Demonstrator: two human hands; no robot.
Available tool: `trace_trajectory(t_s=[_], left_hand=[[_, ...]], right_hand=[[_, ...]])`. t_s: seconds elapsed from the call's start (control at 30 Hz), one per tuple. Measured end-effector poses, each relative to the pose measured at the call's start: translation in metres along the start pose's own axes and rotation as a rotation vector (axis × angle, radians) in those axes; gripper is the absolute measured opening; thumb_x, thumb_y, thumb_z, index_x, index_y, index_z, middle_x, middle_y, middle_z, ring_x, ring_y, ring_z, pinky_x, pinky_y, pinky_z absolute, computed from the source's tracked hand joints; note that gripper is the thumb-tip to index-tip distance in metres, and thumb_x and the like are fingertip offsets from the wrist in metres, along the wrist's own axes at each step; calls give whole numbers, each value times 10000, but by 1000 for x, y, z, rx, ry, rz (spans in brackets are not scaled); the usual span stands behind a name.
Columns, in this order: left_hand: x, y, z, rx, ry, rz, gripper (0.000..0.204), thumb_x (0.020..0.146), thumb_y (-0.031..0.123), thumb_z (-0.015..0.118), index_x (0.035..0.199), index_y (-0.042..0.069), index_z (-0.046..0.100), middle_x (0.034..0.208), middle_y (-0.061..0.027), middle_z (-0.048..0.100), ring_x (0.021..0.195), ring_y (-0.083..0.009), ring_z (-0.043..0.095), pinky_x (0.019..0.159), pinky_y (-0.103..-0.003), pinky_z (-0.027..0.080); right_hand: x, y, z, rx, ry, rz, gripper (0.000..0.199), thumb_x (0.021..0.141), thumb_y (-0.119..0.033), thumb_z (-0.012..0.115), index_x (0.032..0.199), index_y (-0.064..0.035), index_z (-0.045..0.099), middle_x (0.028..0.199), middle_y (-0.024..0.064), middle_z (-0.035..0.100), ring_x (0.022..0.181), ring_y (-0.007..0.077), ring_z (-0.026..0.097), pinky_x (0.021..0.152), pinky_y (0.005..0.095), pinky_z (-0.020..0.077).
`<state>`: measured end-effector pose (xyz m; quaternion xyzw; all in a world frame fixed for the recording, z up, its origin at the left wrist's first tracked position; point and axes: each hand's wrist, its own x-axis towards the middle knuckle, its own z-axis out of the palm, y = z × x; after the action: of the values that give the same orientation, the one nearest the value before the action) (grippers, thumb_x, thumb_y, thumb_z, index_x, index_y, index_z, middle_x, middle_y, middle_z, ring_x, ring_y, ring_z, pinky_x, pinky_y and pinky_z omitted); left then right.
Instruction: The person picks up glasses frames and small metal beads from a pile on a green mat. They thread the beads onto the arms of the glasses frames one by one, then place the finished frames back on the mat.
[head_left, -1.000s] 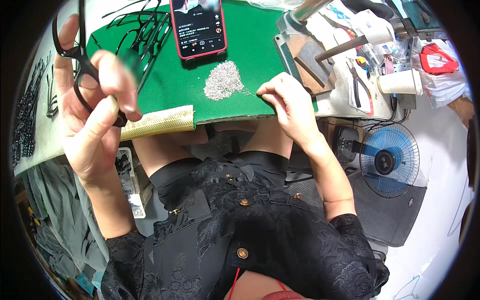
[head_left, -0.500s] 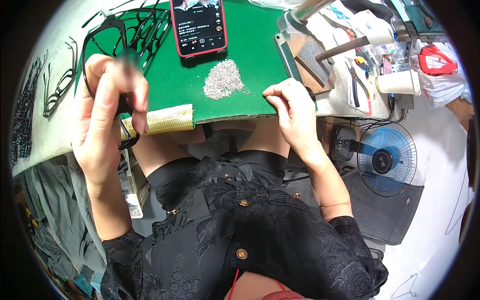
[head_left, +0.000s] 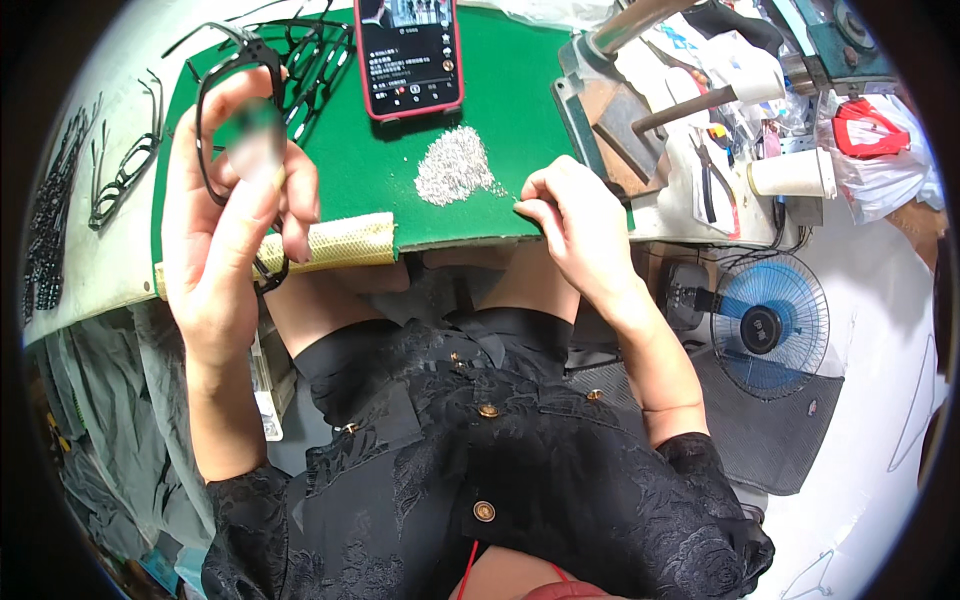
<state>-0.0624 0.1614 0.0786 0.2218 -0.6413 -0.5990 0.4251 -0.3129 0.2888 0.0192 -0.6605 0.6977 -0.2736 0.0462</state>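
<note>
Raised over the left part of the green mat (head_left: pixel 350 170), my left hand (head_left: pixel 222 240) is closed around a black eyeglass frame (head_left: pixel 203 125). One rim stands up above the fingers, and a lower part shows beneath them; a blurred patch covers the area by the thumb and fingertips. My right hand (head_left: pixel 583 230) rests at the mat's front right edge with thumb and forefinger pinched together. Whatever is between those fingertips is too small to make out. Just left of it lies a heap of tiny silvery pieces (head_left: pixel 453 168), a few scattered toward the fingers.
More black eyeglass frames (head_left: pixel 315 75) lie at the back left, others (head_left: pixel 125 180) farther left. A phone in a red case (head_left: pixel 411 100) stands behind the heap. Right are a metal bench tool (head_left: pixel 600 110), pliers (head_left: pixel 712 175) and a paper cup (head_left: pixel 790 173). A yellow mesh roll (head_left: pixel 350 240) lines the front edge.
My left hand and the eyeglass frame have shifted slightly right, and the frame has turned a little. The right fingertips have moved slightly toward the heap. The phone's picture differs.
</note>
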Motion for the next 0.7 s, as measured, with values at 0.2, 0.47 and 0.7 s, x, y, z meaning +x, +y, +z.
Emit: trace_trajectory(t_s=[0.2,0.47,0.7], left_hand=[[0,1,-3,-36,0,0,438,947,78,415,1368,-22,346,767,-76,546,583,-75,465,555,-187,400],[-1,2,-3,-37,10,33,451,940,65,399,1378,-26,344,878,-95,545,621,-90,493,569,-195,424],[-3,47,48,-220,-154,-265,523,922,65,442,1407,-25,270,849,-81,500,588,-98,495,510,-228,517]], right_hand=[[-1,4,2,-22,3,-34,133,785,-84,677,832,-58,556,782,75,538,766,250,559,692,341,458],[-9,4,5,-29,43,-78,145,778,-70,676,827,-46,542,765,93,523,760,270,543,684,350,449],[0,16,-14,599,59,109,82,897,-39,545,827,-35,502,765,47,474,688,149,480,635,264,398]])
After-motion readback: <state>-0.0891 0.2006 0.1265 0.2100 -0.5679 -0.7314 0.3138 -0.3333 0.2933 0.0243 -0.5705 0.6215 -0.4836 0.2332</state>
